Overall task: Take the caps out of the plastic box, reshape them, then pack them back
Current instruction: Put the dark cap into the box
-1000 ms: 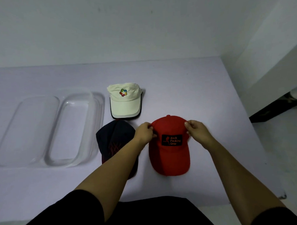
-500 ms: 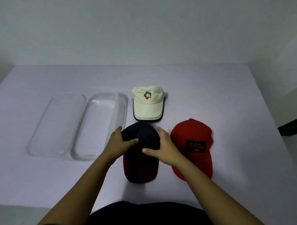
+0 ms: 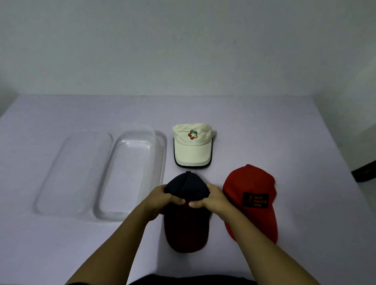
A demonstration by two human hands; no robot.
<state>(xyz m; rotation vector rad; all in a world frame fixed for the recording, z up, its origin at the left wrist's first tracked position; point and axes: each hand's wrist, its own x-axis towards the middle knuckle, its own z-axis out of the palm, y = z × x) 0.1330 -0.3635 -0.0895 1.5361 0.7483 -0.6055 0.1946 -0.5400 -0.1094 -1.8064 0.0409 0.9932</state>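
Head view, left grip and right grip both curled round the navy cap, one on either side of its crown, thumbs close together in front, cap on the surface between plastic box and red cap

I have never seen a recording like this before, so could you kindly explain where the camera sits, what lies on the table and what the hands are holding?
There is no machine here. A person works with bare hands, and the single camera is worn on their head, looking forward and down, so both arms reach in from the bottom edge. On the table lie a cream cap, a red cap, an empty clear plastic box and, to its left, a flat clear lid. The left hand and right hand both grip the crown of a dark cap, which rests on the table beside the red cap.
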